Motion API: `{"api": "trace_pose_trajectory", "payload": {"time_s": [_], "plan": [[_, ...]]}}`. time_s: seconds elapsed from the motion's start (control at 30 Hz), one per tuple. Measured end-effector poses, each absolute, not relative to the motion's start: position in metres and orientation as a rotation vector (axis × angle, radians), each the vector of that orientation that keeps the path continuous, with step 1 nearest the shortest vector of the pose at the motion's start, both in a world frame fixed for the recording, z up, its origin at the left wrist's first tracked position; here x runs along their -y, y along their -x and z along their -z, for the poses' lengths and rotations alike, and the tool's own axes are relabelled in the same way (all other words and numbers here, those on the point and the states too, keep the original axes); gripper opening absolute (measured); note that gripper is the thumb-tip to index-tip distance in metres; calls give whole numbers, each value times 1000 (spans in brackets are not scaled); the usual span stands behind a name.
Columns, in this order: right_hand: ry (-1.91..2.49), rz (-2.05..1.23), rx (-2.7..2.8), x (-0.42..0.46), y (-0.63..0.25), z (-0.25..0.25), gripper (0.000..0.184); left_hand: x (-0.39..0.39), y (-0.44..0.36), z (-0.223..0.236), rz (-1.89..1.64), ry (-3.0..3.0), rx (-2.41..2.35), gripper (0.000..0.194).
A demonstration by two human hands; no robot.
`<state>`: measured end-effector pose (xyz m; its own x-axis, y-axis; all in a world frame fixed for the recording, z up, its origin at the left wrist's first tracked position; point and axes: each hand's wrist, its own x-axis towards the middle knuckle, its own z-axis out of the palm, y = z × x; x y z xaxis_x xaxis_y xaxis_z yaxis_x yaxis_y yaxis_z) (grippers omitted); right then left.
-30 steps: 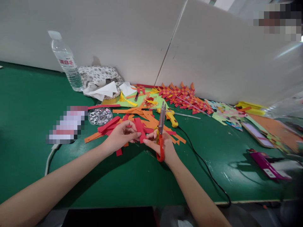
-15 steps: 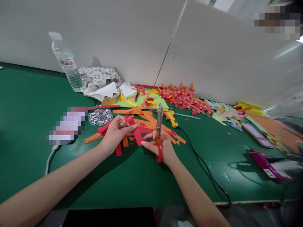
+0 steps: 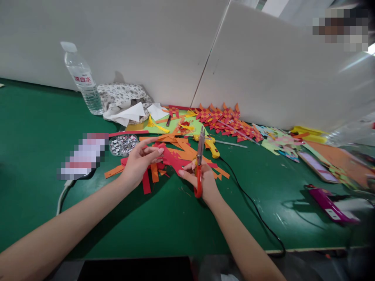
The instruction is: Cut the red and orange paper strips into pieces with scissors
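A red paper strip [image 3: 172, 157] slants between my two hands, above a heap of cut orange paper strips [image 3: 187, 150] and more red ones. My left hand [image 3: 140, 160] pinches near its upper left end, thumb against the edge. At the lower right end, the thumb and a finger of my right hand [image 3: 203, 180] touch the strip. That same hand also holds orange-handled scissors [image 3: 198, 177], blades pointing up and away from me, close together. Left of the heap lies a clear container of googly eyes [image 3: 123, 144].
Behind the heap are a yellow glue gun [image 3: 211, 146] with a black cord, woven red-and-orange paper fish [image 3: 225, 119] and yellow tassels [image 3: 152, 123]. A water bottle [image 3: 83, 82], cloth pouch [image 3: 124, 95] and phone [image 3: 83, 156] stand left. A purple power strip [image 3: 329, 205] lies right.
My left hand has slid slightly left and its fingers have loosened along the strip. My right hand has tilted the strip and risen a little, the scissors leaning further right.
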<state>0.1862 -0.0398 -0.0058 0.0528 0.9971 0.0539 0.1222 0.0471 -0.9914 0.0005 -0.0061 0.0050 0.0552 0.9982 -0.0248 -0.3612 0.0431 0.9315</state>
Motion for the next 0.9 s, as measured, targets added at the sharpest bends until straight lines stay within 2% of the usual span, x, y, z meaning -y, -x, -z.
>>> {"api": "trace_pose_trajectory", "payload": {"time_s": [0.13,0.37,0.9], "plan": [[1250,-1086,1128,38,-188,3,41,5,0,-4,-1206,-923,-914,37],[1205,-1028,948,34,-195,3,42,5,-1,-4,-1117,-993,-956,19],[1150,-889,886,34,-196,-1,38,1,0,4,-1047,-1097,-960,22]]}}
